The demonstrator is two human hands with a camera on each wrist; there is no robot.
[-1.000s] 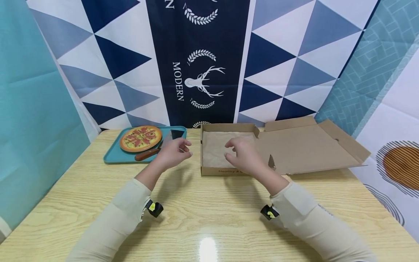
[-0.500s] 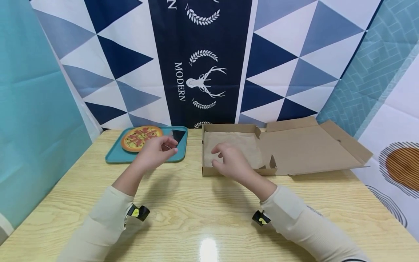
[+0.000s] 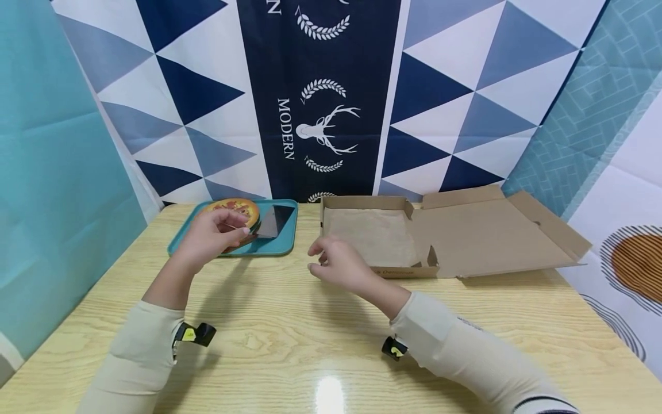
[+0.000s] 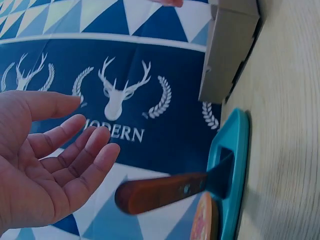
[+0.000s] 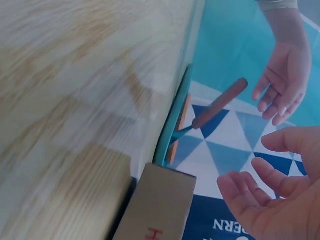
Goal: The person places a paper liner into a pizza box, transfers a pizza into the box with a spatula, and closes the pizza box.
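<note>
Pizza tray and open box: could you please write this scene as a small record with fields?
Left hand: relaxed, holding nothing, near the pizza server
Right hand: relaxed, holding nothing, near the front left corner of the box
Tray: teal, bearing the pizza server and the pizza
Pizza: partly behind the left hand in the head view
Box: cardboard, brown paper inside, lid open to the right

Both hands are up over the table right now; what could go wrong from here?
The server's wooden handle juts up from the tray, so the left hand, hovering nearby, might knock it and jostle the pizza.
The right hand hovers by the near left corner of the open box; dipping lower, it could bump the box.
</note>
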